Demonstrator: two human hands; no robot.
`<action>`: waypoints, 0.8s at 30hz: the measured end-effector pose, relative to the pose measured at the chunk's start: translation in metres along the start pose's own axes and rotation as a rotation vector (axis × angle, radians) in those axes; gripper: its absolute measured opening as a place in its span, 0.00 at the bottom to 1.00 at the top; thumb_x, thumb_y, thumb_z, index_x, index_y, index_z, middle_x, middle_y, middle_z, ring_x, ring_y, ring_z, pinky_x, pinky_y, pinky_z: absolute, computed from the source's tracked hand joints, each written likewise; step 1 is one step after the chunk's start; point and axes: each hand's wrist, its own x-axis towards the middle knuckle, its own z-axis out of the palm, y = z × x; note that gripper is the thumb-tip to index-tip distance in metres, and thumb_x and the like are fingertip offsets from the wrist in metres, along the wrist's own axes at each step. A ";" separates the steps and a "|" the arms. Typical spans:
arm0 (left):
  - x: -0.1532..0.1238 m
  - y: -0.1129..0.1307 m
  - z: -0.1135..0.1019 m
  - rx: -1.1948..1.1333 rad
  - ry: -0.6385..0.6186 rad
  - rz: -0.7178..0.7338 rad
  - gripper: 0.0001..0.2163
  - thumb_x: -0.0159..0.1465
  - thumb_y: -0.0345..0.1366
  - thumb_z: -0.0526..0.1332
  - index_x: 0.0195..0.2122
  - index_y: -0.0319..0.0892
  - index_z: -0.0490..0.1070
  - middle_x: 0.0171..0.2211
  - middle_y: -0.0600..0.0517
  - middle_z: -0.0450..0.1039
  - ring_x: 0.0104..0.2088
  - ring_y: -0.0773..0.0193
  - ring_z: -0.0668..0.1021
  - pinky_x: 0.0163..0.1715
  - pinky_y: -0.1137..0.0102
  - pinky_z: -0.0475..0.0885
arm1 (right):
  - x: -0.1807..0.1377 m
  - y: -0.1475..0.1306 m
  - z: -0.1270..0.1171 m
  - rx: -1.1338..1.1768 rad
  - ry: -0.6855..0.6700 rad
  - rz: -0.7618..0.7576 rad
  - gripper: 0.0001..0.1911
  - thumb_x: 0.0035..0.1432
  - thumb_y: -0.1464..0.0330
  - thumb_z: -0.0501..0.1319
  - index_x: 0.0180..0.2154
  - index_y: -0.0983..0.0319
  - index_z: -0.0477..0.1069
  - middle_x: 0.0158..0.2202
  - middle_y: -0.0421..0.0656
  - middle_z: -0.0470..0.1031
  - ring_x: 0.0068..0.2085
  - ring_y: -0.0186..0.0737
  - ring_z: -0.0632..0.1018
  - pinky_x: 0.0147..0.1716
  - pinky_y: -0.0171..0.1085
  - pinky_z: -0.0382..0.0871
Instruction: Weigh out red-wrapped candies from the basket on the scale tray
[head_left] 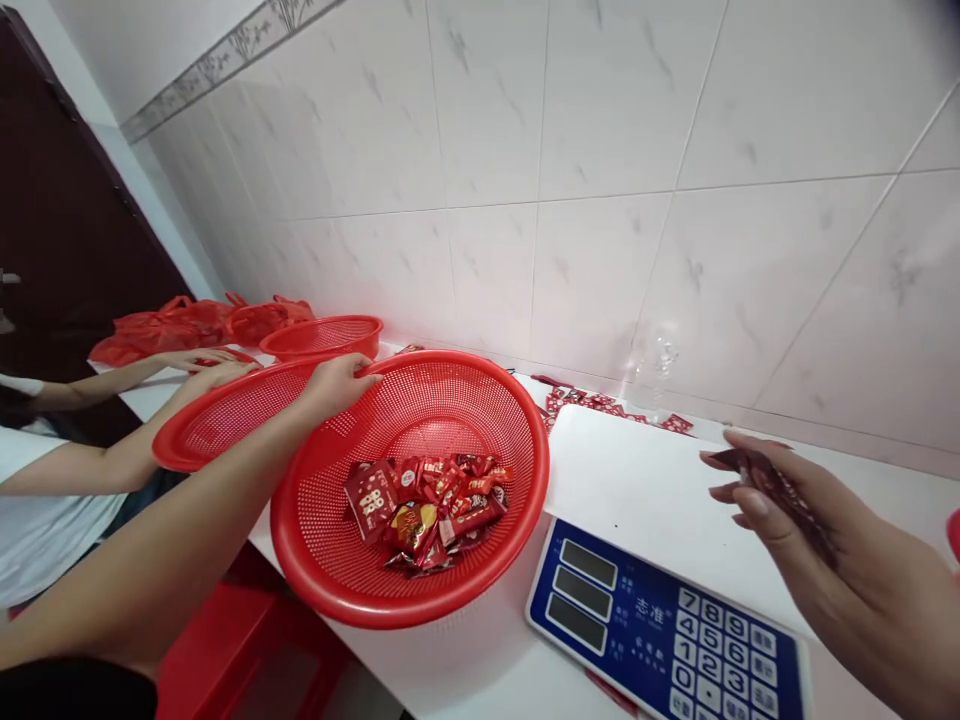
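My left hand [337, 388] grips the upper left rim of a red plastic mesh basket [409, 610]. Wrapped sweets [431, 510] in red, with one gold and brown, lie together at the bottom of it. Over the right side of a white-topped scale, my right hand [840, 550] is closed around a slim dark red packet [780, 495]. The scale's blue panel [645, 630] with displays and number keys faces me, just right of the basket. Its white plate [607, 480] holds no packet.
Small red packets [592, 402] lie along the wall behind the scale, beside a clear plastic bottle [656, 365]. Left, another person's hands [217, 370] are near more red baskets [202, 435]. Red bags [172, 325] and a red stool [217, 640] are also there.
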 end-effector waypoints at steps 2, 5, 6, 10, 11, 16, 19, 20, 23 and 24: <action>0.007 0.002 0.014 -0.012 -0.016 0.030 0.14 0.58 0.43 0.56 0.40 0.41 0.71 0.38 0.50 0.75 0.36 0.61 0.74 0.34 0.72 0.65 | -0.001 -0.001 0.000 -0.128 -0.101 -0.002 0.22 0.56 0.50 0.52 0.49 0.50 0.66 0.42 0.40 0.78 0.36 0.45 0.80 0.27 0.38 0.76; 0.011 0.010 0.031 -0.045 -0.060 0.034 0.15 0.59 0.40 0.56 0.45 0.40 0.69 0.42 0.47 0.74 0.40 0.59 0.75 0.40 0.70 0.66 | 0.000 -0.001 0.002 -0.198 -0.159 -0.039 0.20 0.58 0.50 0.50 0.47 0.51 0.66 0.43 0.39 0.77 0.37 0.43 0.80 0.27 0.35 0.75; 0.010 0.014 0.034 -0.058 -0.074 0.053 0.16 0.59 0.39 0.56 0.46 0.39 0.69 0.44 0.46 0.74 0.42 0.58 0.75 0.42 0.70 0.66 | 0.000 -0.001 0.002 -0.203 -0.172 -0.054 0.20 0.58 0.50 0.50 0.47 0.51 0.66 0.43 0.40 0.77 0.37 0.42 0.80 0.27 0.34 0.75; -0.009 0.048 0.035 -0.177 -0.206 0.256 0.18 0.58 0.41 0.57 0.49 0.41 0.68 0.50 0.47 0.71 0.49 0.57 0.72 0.50 0.67 0.64 | 0.001 0.003 0.003 -0.246 -0.239 -0.064 0.21 0.59 0.51 0.50 0.49 0.52 0.66 0.45 0.41 0.77 0.39 0.42 0.80 0.28 0.34 0.75; -0.020 0.060 0.031 -0.235 -0.266 0.312 0.18 0.58 0.42 0.58 0.49 0.41 0.68 0.50 0.48 0.71 0.49 0.58 0.72 0.50 0.67 0.65 | 0.002 0.005 0.003 -0.264 -0.255 -0.055 0.21 0.59 0.51 0.50 0.49 0.52 0.65 0.45 0.40 0.77 0.40 0.42 0.79 0.28 0.34 0.75; -0.105 0.130 -0.006 -0.518 -0.382 0.434 0.10 0.64 0.39 0.53 0.40 0.42 0.70 0.39 0.51 0.75 0.39 0.65 0.76 0.40 0.72 0.70 | 0.003 0.010 0.002 -0.291 -0.280 -0.036 0.21 0.58 0.50 0.50 0.49 0.49 0.65 0.44 0.38 0.77 0.39 0.42 0.79 0.28 0.34 0.74; -0.166 0.156 -0.017 -0.624 -0.373 0.651 0.08 0.65 0.34 0.51 0.37 0.42 0.69 0.33 0.52 0.74 0.33 0.68 0.75 0.35 0.74 0.70 | 0.003 0.007 0.004 -0.240 -0.267 -0.036 0.20 0.59 0.52 0.51 0.49 0.51 0.65 0.44 0.40 0.77 0.40 0.42 0.79 0.30 0.35 0.75; -0.183 0.160 -0.014 -0.623 -0.415 0.828 0.07 0.64 0.34 0.53 0.37 0.42 0.69 0.32 0.51 0.74 0.33 0.66 0.75 0.35 0.74 0.70 | 0.003 0.003 0.005 -0.206 -0.272 -0.041 0.19 0.59 0.53 0.52 0.49 0.51 0.65 0.45 0.40 0.76 0.41 0.41 0.79 0.31 0.35 0.75; -0.214 0.154 0.005 -0.475 -0.561 1.081 0.12 0.61 0.38 0.57 0.46 0.42 0.68 0.38 0.46 0.74 0.38 0.60 0.76 0.39 0.69 0.70 | -0.004 -0.017 0.012 -0.075 -0.334 -0.103 0.18 0.61 0.58 0.52 0.51 0.54 0.63 0.47 0.43 0.75 0.43 0.39 0.78 0.36 0.34 0.75; -0.218 0.149 0.013 -0.424 -0.613 1.130 0.17 0.60 0.39 0.58 0.50 0.42 0.66 0.43 0.44 0.74 0.42 0.57 0.75 0.42 0.66 0.70 | -0.009 -0.024 0.015 -0.044 -0.360 -0.147 0.17 0.62 0.60 0.52 0.52 0.54 0.63 0.47 0.43 0.75 0.43 0.38 0.78 0.37 0.33 0.74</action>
